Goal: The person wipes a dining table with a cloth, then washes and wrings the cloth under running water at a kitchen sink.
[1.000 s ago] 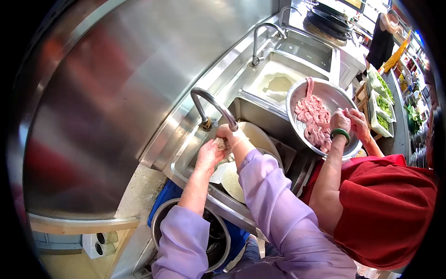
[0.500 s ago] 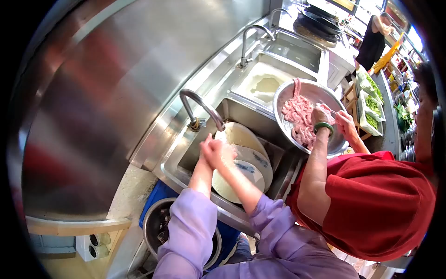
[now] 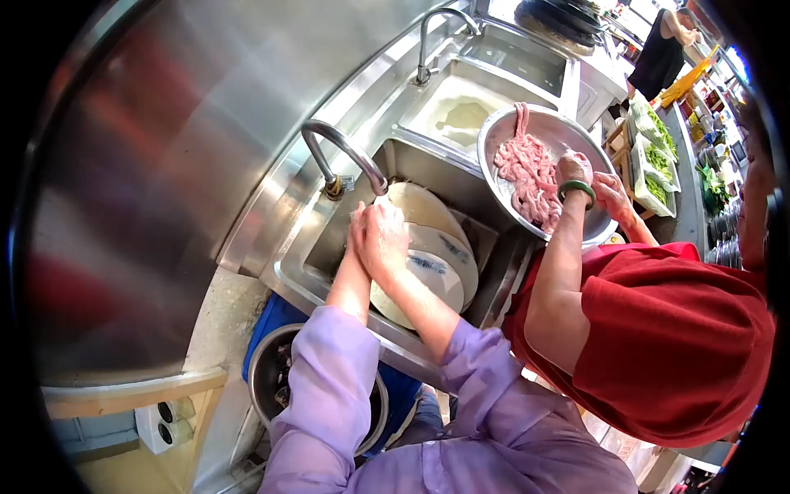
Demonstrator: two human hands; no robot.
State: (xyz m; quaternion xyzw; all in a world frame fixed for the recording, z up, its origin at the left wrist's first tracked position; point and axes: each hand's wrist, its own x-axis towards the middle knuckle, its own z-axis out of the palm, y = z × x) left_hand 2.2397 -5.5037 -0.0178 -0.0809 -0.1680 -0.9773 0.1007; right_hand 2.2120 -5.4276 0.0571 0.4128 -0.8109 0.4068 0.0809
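Under the curved faucet (image 3: 350,152), my left hand (image 3: 357,226) and my right hand (image 3: 384,239) are pressed together over the near sink basin. My right hand lies across my left and covers most of it. The fingers look wrapped round each other, and whether anything is between them is hidden. Water from the spout falls onto the hands. Right beside them, large round plates (image 3: 447,281) with blue marks lean in the basin (image 3: 411,156).
At right, a co-worker in a red top (image 3: 658,346) handles pink meat strips (image 3: 527,177) in a metal bowl (image 3: 491,136). A metal pot (image 3: 262,387) stands below the sink. Green vegetables (image 3: 658,160) and another person (image 3: 658,53) are farther back.
My hands were apart around a pale piece under the faucet; they have come together, and that piece no longer shows. More of the plates is visible. The view has shifted.
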